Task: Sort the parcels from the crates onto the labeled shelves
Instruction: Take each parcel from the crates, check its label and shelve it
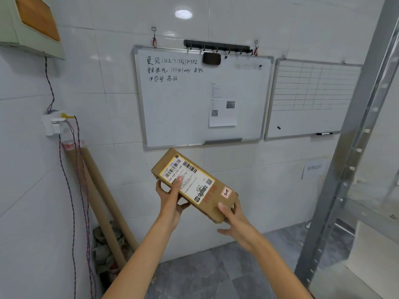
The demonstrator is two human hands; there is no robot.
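You held the parcel (195, 184) in the air with both hands, in front of the tiled wall and just below the whiteboard (194, 100), its label facing you. Your left hand (170, 203) gripped the end nearer the wall, thumb pressed on the shipping label and fingers curled underneath. Your right hand (234, 216) pinched the lower corner, thumb on top and fingers below. The metal shelf upright (356, 147) stood to your right, well apart from the parcel; no crate was in view.

It was a flat, slim cardboard box, and it looked stiff and probably light, since it spanned your two grips without sagging. The edges looked a little frayed, so the corners might crush under a hard squeeze. The plain cardboard should grip well; the label looked smoother. The long edges or the ends seemed the best places to hold, with your thumb clear of the printed code.
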